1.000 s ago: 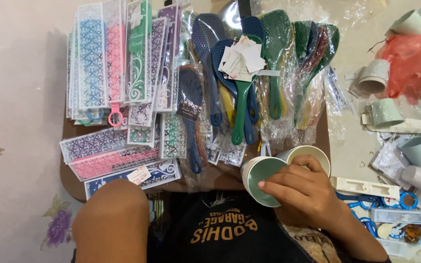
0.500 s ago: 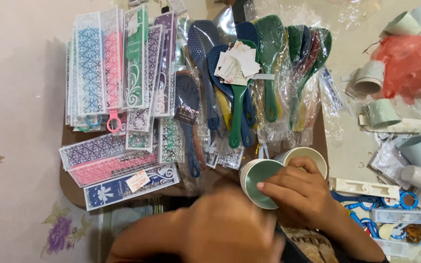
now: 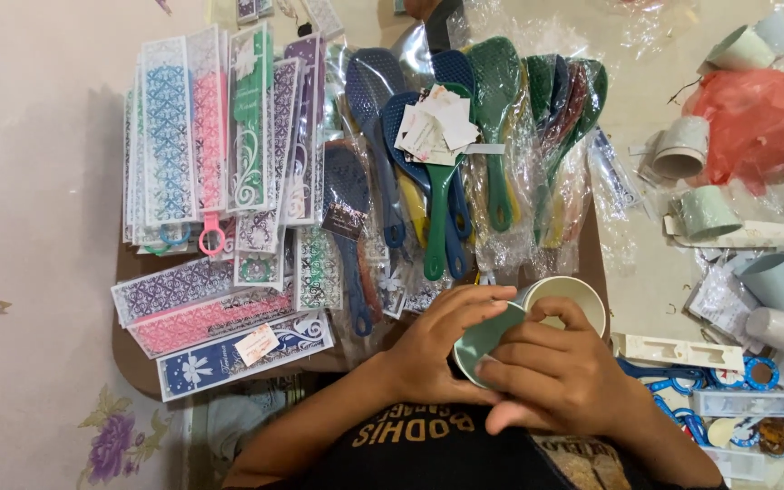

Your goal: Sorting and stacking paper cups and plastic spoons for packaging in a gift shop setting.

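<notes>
Grip: our left hand [image 3: 433, 349] and right hand [image 3: 555, 372] both closed around the green cup [image 3: 483, 340] at the bench's near edge, cream cup [image 3: 566, 299] touching it, packaging not yet on.

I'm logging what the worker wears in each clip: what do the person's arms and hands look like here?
Both forearms are bare, with no sleeves reaching them. The left hand and right hand wear no gloves, and no rings or watch are visible. A black shirt with orange lettering shows below.
</notes>
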